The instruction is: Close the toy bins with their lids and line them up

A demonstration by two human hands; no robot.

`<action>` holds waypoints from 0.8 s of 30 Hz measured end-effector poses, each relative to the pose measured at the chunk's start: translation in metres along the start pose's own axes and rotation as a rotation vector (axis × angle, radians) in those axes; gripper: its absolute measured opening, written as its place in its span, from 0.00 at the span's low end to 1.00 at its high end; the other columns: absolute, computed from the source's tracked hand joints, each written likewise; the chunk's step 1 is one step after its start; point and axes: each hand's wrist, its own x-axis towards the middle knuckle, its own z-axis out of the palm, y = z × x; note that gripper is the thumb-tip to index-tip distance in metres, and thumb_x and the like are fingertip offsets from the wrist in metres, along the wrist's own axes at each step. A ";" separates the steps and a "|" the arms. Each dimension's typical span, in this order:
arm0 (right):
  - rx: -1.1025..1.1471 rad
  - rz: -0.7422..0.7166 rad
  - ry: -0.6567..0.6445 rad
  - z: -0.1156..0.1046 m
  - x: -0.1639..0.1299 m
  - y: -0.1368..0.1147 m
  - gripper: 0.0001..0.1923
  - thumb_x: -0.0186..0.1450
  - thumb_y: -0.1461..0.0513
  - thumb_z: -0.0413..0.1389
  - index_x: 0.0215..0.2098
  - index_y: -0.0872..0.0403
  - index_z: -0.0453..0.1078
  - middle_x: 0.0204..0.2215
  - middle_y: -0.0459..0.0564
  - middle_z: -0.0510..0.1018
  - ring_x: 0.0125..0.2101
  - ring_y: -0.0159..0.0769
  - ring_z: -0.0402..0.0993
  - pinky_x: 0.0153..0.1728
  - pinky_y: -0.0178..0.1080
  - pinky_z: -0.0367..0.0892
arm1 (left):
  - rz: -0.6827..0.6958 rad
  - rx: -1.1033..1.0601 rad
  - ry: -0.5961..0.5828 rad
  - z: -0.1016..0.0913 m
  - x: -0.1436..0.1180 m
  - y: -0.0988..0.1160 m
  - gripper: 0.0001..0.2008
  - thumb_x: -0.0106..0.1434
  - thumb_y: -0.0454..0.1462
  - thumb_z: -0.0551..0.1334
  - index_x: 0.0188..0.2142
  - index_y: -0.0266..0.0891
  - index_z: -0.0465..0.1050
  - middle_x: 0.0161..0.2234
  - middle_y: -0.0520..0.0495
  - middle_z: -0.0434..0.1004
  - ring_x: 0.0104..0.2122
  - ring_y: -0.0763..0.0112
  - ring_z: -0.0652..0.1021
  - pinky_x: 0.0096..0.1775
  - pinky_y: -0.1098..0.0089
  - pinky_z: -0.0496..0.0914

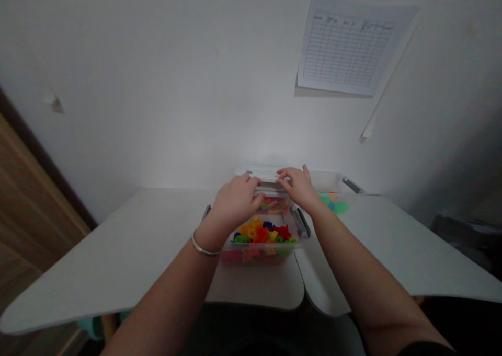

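A clear plastic box stands before me without a cover, full of small red, yellow, green and blue plastic pieces. Behind it is a second clear box with colourful pieces inside and a whitish lid at its top. My left hand, with a bangle on its wrist, reaches over the front box, fingers bent round the lid's near edge. From the other side my right hand pinches that edge between thumb and index finger. The exact contact at the fingertips is small and blurred.
Another clear box with green and orange pieces stands at the back right. Grey latches flank the front box. Two white tabletops meet at a seam beneath the boxes. A printed sheet hangs on the wall behind.
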 end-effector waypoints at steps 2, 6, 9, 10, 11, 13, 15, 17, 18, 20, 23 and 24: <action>-0.009 -0.027 0.031 0.000 -0.009 -0.004 0.07 0.66 0.59 0.51 0.32 0.51 0.69 0.44 0.49 0.79 0.49 0.42 0.72 0.63 0.63 0.34 | -0.095 0.059 0.122 -0.009 -0.002 -0.006 0.15 0.64 0.40 0.57 0.48 0.37 0.71 0.46 0.40 0.74 0.46 0.57 0.74 0.46 0.60 0.70; -0.068 -0.104 0.118 -0.006 -0.027 -0.020 0.04 0.65 0.60 0.53 0.33 0.50 0.69 0.37 0.49 0.78 0.54 0.45 0.68 0.64 0.62 0.33 | -0.110 0.044 0.118 -0.002 -0.008 -0.024 0.18 0.61 0.37 0.61 0.52 0.38 0.70 0.51 0.40 0.72 0.49 0.56 0.73 0.49 0.58 0.70; -0.070 -0.152 0.162 -0.015 -0.043 -0.035 0.03 0.64 0.61 0.54 0.31 0.49 0.68 0.33 0.47 0.78 0.54 0.45 0.67 0.64 0.61 0.31 | -0.075 -0.041 0.150 0.006 -0.018 -0.033 0.16 0.61 0.34 0.60 0.49 0.40 0.74 0.50 0.44 0.75 0.49 0.60 0.74 0.51 0.60 0.70; -0.056 -0.162 0.172 -0.017 -0.049 -0.040 0.03 0.64 0.61 0.55 0.31 0.49 0.67 0.33 0.46 0.78 0.54 0.44 0.67 0.65 0.61 0.30 | -0.065 -0.043 0.180 0.006 -0.022 -0.034 0.16 0.60 0.32 0.59 0.48 0.40 0.75 0.50 0.44 0.76 0.49 0.60 0.74 0.52 0.59 0.70; -0.041 -0.171 0.179 -0.020 -0.056 -0.044 0.03 0.64 0.61 0.55 0.31 0.48 0.67 0.33 0.45 0.78 0.54 0.44 0.68 0.65 0.61 0.29 | -0.055 -0.037 0.208 0.006 -0.028 -0.035 0.16 0.59 0.31 0.59 0.47 0.40 0.75 0.49 0.44 0.76 0.49 0.59 0.74 0.52 0.59 0.70; -0.017 -0.186 0.192 -0.023 -0.068 -0.052 0.04 0.64 0.59 0.55 0.31 0.47 0.67 0.33 0.44 0.79 0.54 0.44 0.68 0.65 0.62 0.29 | -0.025 -0.026 0.238 0.003 -0.040 -0.036 0.18 0.57 0.28 0.58 0.46 0.39 0.76 0.48 0.44 0.78 0.48 0.59 0.76 0.52 0.57 0.71; 0.004 -0.212 0.198 -0.026 -0.078 -0.056 0.04 0.64 0.58 0.56 0.31 0.46 0.67 0.33 0.44 0.79 0.54 0.44 0.69 0.65 0.62 0.32 | 0.013 -0.016 0.249 -0.002 -0.052 -0.038 0.20 0.56 0.27 0.56 0.45 0.40 0.77 0.47 0.45 0.80 0.47 0.60 0.77 0.53 0.54 0.70; 0.033 -0.263 0.170 -0.028 -0.085 -0.057 0.05 0.63 0.57 0.58 0.30 0.46 0.67 0.33 0.44 0.79 0.52 0.42 0.70 0.65 0.59 0.39 | 0.059 0.004 0.254 -0.005 -0.062 -0.040 0.22 0.55 0.26 0.55 0.45 0.42 0.77 0.48 0.47 0.80 0.49 0.60 0.78 0.55 0.51 0.68; 0.050 -0.292 0.145 -0.029 -0.088 -0.055 0.04 0.63 0.57 0.58 0.31 0.46 0.68 0.34 0.44 0.79 0.50 0.41 0.71 0.65 0.57 0.44 | 0.076 0.015 0.265 -0.007 -0.067 -0.042 0.22 0.55 0.26 0.54 0.45 0.42 0.77 0.48 0.48 0.80 0.49 0.59 0.77 0.56 0.50 0.67; 0.071 -0.322 0.110 -0.031 -0.093 -0.050 0.03 0.62 0.59 0.59 0.33 0.47 0.68 0.39 0.47 0.79 0.49 0.40 0.72 0.61 0.53 0.55 | 0.082 0.028 0.303 -0.010 -0.074 -0.045 0.23 0.55 0.26 0.53 0.46 0.42 0.77 0.48 0.47 0.80 0.50 0.59 0.77 0.55 0.49 0.68; 0.067 -0.215 0.192 -0.032 -0.099 -0.036 0.09 0.60 0.62 0.58 0.39 0.48 0.68 0.49 0.53 0.75 0.52 0.45 0.69 0.56 0.53 0.62 | 0.073 -0.003 0.358 -0.015 -0.083 -0.049 0.23 0.56 0.25 0.53 0.47 0.41 0.75 0.48 0.47 0.79 0.51 0.59 0.77 0.55 0.51 0.69; 0.072 -0.157 0.234 -0.031 -0.101 -0.030 0.12 0.59 0.63 0.57 0.42 0.48 0.67 0.51 0.55 0.73 0.53 0.46 0.68 0.55 0.54 0.63 | 0.079 -0.026 0.370 -0.017 -0.086 -0.051 0.23 0.57 0.26 0.53 0.47 0.41 0.75 0.48 0.47 0.79 0.52 0.60 0.76 0.55 0.53 0.69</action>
